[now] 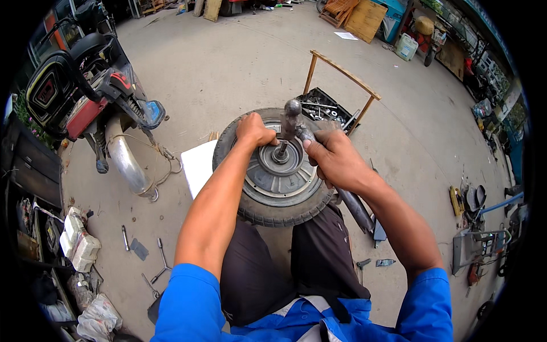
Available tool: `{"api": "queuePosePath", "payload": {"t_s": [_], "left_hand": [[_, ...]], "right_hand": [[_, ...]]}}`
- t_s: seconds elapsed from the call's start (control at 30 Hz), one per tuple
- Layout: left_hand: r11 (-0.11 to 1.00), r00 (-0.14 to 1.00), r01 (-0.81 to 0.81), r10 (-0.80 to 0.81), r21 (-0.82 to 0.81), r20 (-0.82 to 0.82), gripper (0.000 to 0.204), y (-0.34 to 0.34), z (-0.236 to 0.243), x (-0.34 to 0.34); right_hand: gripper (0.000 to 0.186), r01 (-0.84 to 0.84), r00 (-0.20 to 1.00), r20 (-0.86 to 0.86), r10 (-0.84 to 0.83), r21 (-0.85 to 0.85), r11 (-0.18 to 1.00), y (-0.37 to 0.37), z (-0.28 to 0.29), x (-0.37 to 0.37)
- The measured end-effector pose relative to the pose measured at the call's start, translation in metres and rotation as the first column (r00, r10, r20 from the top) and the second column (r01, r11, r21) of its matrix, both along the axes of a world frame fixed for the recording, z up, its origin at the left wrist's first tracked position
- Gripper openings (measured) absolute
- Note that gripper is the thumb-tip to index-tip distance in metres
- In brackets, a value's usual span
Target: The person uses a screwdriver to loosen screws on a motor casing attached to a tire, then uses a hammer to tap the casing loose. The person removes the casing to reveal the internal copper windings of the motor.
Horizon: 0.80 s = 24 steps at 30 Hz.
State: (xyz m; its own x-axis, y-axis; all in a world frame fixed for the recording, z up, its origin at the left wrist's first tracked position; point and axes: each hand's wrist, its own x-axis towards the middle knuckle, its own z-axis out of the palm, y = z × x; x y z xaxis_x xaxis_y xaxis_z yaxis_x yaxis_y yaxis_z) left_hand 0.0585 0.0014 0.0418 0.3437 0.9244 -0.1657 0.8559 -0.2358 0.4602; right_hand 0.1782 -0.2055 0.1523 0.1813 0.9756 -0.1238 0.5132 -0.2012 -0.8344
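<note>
A motor wheel (280, 195) with a black tire (310, 214) lies tilted against my knees, its metal hub facing up and a threaded axle (281, 150) standing at the centre. My right hand (337, 155) grips a ball-peen hammer (293, 109) by its handle, which runs back past my right knee. The hammer head is over the far side of the hub, close to my left hand. With fingers curled and thumb bent near the axle, my left hand (256, 131) is closed at the hub's upper left; what it pinches is hidden.
Beyond the wheel stands a black toolbox (327, 108) with a wooden frame handle (345, 71). An electric scooter (105, 97) is at left. On the floor lie a Y-shaped wrench (163, 263), a metal socket bar (125, 237) and white sheet (197, 167). Parts clutter the right.
</note>
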Motion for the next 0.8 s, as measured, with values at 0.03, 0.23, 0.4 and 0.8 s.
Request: {"api": "queuePosePath", "payload": {"t_s": [0.03, 0.23, 0.4, 0.8], "left_hand": [[0.999, 1.000, -0.015, 0.016, -0.035, 0.009, 0.074, 0.005, -0.001, 0.000], [0.999, 1.000, 0.012, -0.012, -0.048, -0.006, 0.075, -0.001, -0.003, 0.001], [0.996, 0.999, -0.030, 0.032, -0.082, 0.021, 0.079, 0.004, -0.005, -0.003], [0.999, 0.999, 0.029, -0.029, -0.018, 0.022, 0.068, -0.001, 0.005, 0.005]], "right_hand": [[0.038, -0.034, 0.997, 0.078, 0.019, 0.192, 0.981, -0.002, -0.003, 0.004], [0.037, 0.018, 0.999, -0.047, -0.022, -0.094, 0.995, -0.002, -0.021, 0.004], [0.038, 0.008, 1.000, -0.004, -0.008, 0.195, 0.981, -0.014, -0.011, -0.002], [0.040, -0.043, 0.999, 0.033, 0.043, 0.004, 0.999, -0.005, -0.024, 0.007]]}}
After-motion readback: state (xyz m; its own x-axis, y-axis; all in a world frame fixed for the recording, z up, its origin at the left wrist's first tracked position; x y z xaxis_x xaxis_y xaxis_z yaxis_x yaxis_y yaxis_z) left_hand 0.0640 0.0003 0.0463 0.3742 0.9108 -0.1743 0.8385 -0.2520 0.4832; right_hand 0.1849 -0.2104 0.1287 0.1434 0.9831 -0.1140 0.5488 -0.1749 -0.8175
